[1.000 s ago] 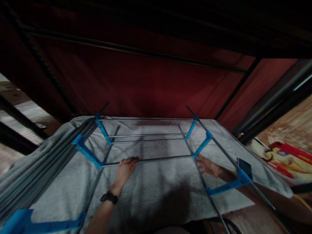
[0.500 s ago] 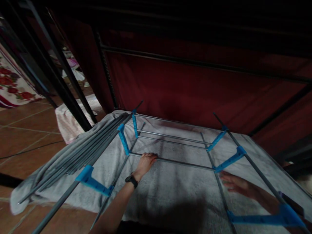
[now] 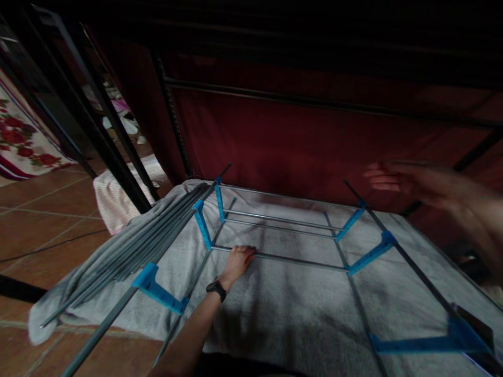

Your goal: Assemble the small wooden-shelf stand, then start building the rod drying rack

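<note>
Dim indoor view, seen from above and behind the person's own arms. A metal drying rack frame (image 3: 283,256) w/ thin grey rods and bright blue plastic joints lies flat on a pale grey towel (image 3: 275,309) spread over a reddish tiled floor (image 3: 43,209). The left hand (image 3: 238,260) reaches fwd from the bottom centre, palm down, fingers (image 3: 248,251) curled lightly over one cross rod (image 3: 298,259) near the rack's left side; it looks like a loose hold, though the underside of the grip is hidden. A black wristwatch (image 3: 217,289) sits on that wrist. The right hand (image 3: 396,178) is raised in the air at upper right, well above the rack, fingers stretched out flat and pointing left, holding nothing; it's motion-blurred, so finer detail can't be told. Left of the rack, a bundle of loose grey rods (image 3: 153,230) lies along the towel's edge, ends fanning toward the lower left. One blue joint (image 3: 157,290) sits near the lower left on a long side rod, another blue joint (image 3: 371,254) at right centre, and a third (image 3: 432,343) at the bottom right. A dark red fabric panel (image 3: 298,136) crossed by black bars fills the background. At far left, black poles (image 3: 98,125) slant upward, w/ a floral-print cloth (image 3: 19,141) behind them and a pink-and-white cloth (image 3: 113,193) on the floor near the towel's corner.
</note>
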The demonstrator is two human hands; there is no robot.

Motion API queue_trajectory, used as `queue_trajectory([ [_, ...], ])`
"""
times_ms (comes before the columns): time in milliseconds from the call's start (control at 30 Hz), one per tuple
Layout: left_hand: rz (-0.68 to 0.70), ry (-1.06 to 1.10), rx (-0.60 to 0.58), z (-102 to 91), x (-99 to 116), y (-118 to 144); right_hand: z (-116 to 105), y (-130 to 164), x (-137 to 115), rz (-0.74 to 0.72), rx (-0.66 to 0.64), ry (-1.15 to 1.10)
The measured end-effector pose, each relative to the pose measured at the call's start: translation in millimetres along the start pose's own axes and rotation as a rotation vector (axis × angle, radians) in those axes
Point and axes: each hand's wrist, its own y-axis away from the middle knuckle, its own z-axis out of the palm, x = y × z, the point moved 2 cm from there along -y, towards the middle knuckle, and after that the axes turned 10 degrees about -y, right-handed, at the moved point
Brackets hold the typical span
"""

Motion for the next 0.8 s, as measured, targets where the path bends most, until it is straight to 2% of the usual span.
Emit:
queue_trajectory([
  [67,0.001,0.014,0.003,-0.7,0,1,56,11,-6,0.013,-0.236,-0.028],
  [100,-0.003,0.02,0.0,-1.0,0,1,84,16,0,0.029,-0.361,-0.01],
  [167,-0.013,0.032,-0.004,-1.2,0,2,137,26,29,0.052,-0.589,0.079],
  [233,-0.01,0.042,-0.003,-0.9,0,1,184,37,73,-0.008,-0.715,0.103],
  [300,-0.011,0.044,-0.003,-0.2,-1,1,224,52,126,-0.08,-0.783,0.134],
  [367,-0.023,0.039,-0.01,0.4,-2,0,251,71,183,-0.121,-0.743,0.201],
  [467,-0.025,0.022,-0.022,0.4,-2,-1,260,104,264,-0.111,-0.527,0.298],
  [567,-0.019,0.017,-0.036,-0.2,-1,-2,238,138,327,-0.213,-0.262,0.497],
  [600,-0.018,0.021,-0.043,-0.3,-1,-3,227,147,343,-0.249,-0.199,0.545],
  [667,-0.017,0.039,-0.055,-0.8,0,-5,208,162,369,-0.327,-0.163,0.602],
  [800,-0.002,0.078,-0.061,-3.5,1,-14,188,176,398,-0.467,-0.138,0.741],
])
